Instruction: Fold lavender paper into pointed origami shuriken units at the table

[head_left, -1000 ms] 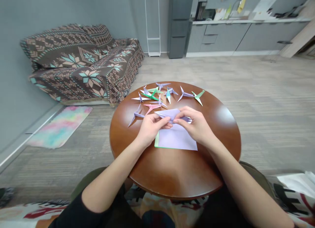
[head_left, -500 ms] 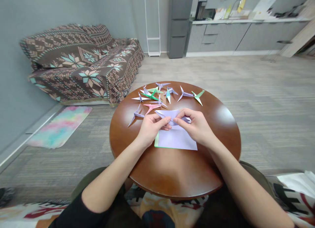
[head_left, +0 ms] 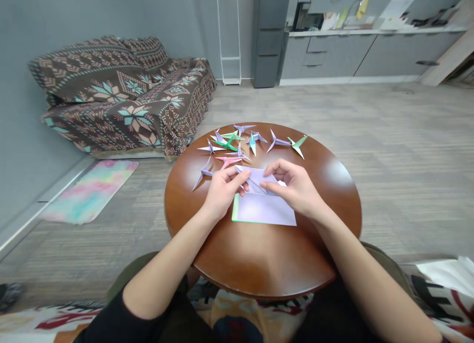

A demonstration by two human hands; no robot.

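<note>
A partly folded sheet of lilac origami paper is held between my two hands, just above the table. My left hand pinches its left side, thumb on top and fingers beneath. At the right side, my right hand grips the paper between thumb and fingers. Under and in front of the hands lies a stack of square paper, lilac on top with a green edge showing at the left. Several folded paper cranes in lilac, green and pink sit just beyond my hands.
Everything stands on a round brown wooden table. A sofa under a patterned cover is at the far left, with a pastel mat before it. Grey kitchen cabinets and a grey fridge line the back.
The lilac paper between my hands now lies flatter, with a diagonal fold line showing. My left hand has shifted slightly left, and the hands are a little farther apart.
</note>
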